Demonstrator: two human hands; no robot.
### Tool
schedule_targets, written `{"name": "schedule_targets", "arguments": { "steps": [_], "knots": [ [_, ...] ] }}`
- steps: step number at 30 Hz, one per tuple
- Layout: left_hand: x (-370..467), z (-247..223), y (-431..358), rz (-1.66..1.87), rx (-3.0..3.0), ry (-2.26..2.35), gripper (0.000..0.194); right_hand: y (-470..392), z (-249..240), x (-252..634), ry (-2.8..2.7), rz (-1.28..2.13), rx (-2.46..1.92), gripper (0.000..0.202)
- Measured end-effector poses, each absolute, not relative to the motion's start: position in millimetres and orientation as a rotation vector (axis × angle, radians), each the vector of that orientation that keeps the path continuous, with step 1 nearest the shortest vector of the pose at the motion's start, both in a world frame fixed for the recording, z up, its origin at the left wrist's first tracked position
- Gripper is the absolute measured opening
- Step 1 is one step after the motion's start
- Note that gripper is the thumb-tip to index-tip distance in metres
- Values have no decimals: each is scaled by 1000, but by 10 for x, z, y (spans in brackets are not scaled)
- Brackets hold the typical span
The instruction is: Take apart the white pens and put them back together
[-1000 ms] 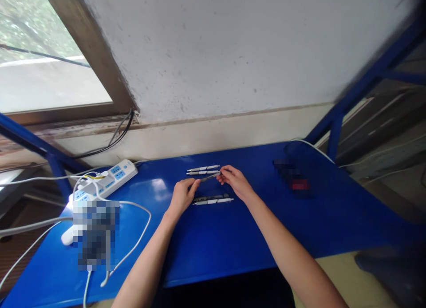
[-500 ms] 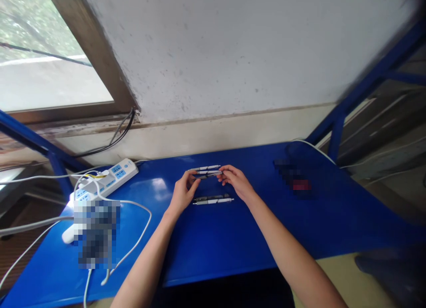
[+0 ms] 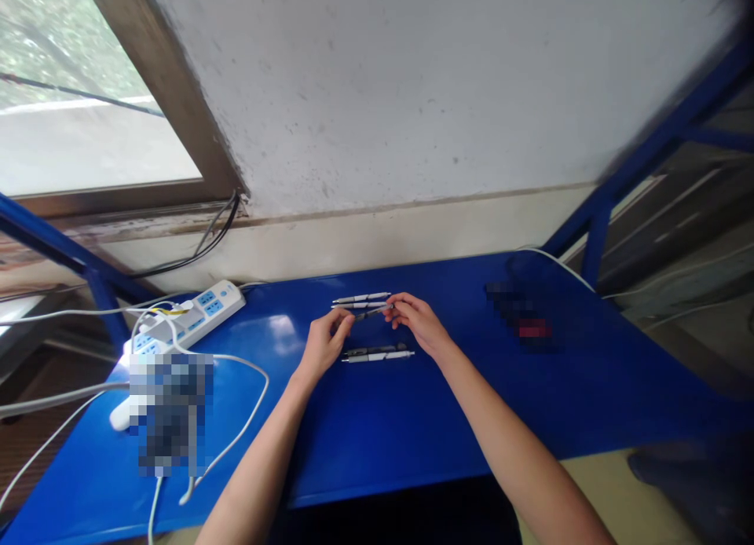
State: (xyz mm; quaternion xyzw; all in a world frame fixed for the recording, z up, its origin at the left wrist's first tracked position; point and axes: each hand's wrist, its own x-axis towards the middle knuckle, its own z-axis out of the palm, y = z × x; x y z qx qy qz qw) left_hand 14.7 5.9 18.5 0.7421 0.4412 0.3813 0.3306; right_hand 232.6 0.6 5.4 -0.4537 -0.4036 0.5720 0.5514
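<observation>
Between my two hands a slim pen (image 3: 371,313) is held at both ends above the blue table. My left hand (image 3: 330,334) pinches its left end, and my right hand (image 3: 412,319) has its fingertips closed round the right end. Just behind the held pen lie a white-and-black pen (image 3: 362,299) and another white pen (image 3: 359,305), partly covered by my fingers. Nearer to me, a dark pen (image 3: 374,349) and a white pen (image 3: 380,357) lie side by side, roughly parallel to the table's front edge.
On the left of the blue table (image 3: 377,435) are a white power strip (image 3: 217,305), a looped white cable (image 3: 253,407) and a blurred item (image 3: 170,415). Dark and red blurred items (image 3: 524,317) lie at the right. Behind stands a wall with a window.
My left fingers have drawn slightly closer together and lower, showing more of the left ends of the rear pens. My right hand has barely moved.
</observation>
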Motion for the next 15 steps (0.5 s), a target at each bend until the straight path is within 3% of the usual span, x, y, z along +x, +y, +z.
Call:
{"name": "schedule_targets", "arguments": {
  "steps": [15],
  "knots": [
    [163, 190, 66, 1041, 1780, 1149, 32, -15, 88, 2309, -1034, 1330, -1083, 19]
  ]
}}
